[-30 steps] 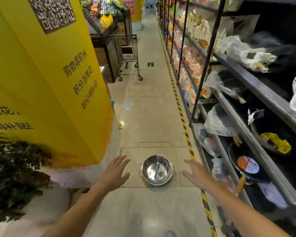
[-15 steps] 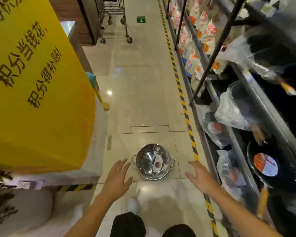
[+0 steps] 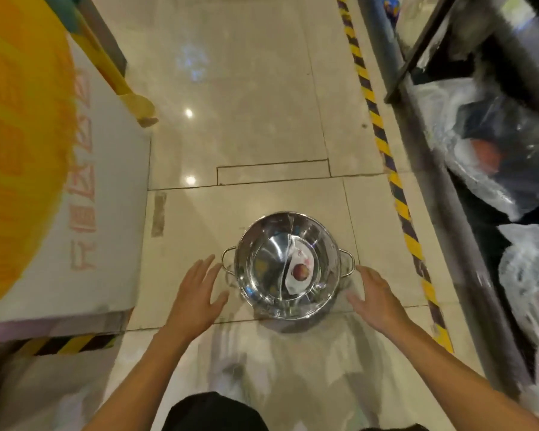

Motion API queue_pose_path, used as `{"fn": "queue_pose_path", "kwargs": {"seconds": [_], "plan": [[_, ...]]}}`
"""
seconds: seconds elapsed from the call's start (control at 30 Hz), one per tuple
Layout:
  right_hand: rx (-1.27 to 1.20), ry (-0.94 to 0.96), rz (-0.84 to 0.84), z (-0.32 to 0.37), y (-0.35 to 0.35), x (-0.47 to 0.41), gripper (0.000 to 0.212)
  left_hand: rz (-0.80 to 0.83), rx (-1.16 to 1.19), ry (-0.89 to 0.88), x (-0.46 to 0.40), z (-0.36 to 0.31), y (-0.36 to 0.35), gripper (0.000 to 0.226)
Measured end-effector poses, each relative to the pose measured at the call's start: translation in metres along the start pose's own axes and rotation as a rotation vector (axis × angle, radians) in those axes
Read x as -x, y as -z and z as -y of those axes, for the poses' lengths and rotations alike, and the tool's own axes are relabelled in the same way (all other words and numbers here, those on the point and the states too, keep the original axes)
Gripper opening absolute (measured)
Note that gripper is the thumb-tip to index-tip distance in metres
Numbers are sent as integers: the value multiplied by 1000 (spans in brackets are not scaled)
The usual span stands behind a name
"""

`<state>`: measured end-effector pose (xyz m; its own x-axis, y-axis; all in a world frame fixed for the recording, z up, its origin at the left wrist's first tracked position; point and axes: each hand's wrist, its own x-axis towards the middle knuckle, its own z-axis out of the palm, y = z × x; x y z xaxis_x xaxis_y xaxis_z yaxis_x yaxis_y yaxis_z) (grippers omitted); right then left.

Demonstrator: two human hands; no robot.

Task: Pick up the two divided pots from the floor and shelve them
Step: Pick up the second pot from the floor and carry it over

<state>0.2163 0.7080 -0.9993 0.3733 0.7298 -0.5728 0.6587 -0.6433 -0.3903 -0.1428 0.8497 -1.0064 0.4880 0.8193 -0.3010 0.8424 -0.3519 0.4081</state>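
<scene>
A shiny steel divided pot [image 3: 271,265] with a curved partition and two side handles sits on the tiled floor; a white label with a red spot lies in its right half. I can only see one pot from above. My left hand [image 3: 196,297] hovers just left of the pot's left handle, fingers spread and straight. My right hand [image 3: 375,298] is just right of the right handle, fingers straight too. Neither hand touches the pot. The shelf unit [image 3: 442,188] runs along the right.
A yellow pillar [image 3: 19,144] with a white base [image 3: 106,213] stands close on the left. Yellow-black tape [image 3: 395,188] marks the floor beside the shelf. Plastic-wrapped pans [image 3: 492,150] fill the lower shelf. My dark-clothed knees show at the bottom edge.
I have crouched lower and closer; the pot now looks much larger. Both hands have moved in toward the pot's two handles.
</scene>
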Motion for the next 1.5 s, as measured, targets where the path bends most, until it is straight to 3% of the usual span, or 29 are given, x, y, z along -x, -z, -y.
{"fn": "queue_pose_path", "kwargs": {"seconds": [0.23,0.47,0.57,0.73,0.87,1.0,1.3,1.5], "plan": [[86,15,-122,-70,-92,-119,95,-75,26,-63,-85,50,-123,69],[-33,8,-172,-95,-131,-165,110,-82,-18,131,-127,69,-176,97],[-65,-30,-202,-94,-129,-169,102,-48,22,270,-126,69,-177,99],[-81,-2,-274,-81,-107,-161,80,-28,149,247,-123,65,-154,88],[-115,4,-336,-46,-41,-124,83,-99,171,200,-107,30,-71,88],[-140,23,-378,5,55,-57,89,-166,165,174,-75,-32,62,94],[-223,130,-459,137,313,173,95,-205,152,153,53,-181,381,97],[-251,216,-474,196,435,308,84,-271,182,138,157,-262,531,101]]}}
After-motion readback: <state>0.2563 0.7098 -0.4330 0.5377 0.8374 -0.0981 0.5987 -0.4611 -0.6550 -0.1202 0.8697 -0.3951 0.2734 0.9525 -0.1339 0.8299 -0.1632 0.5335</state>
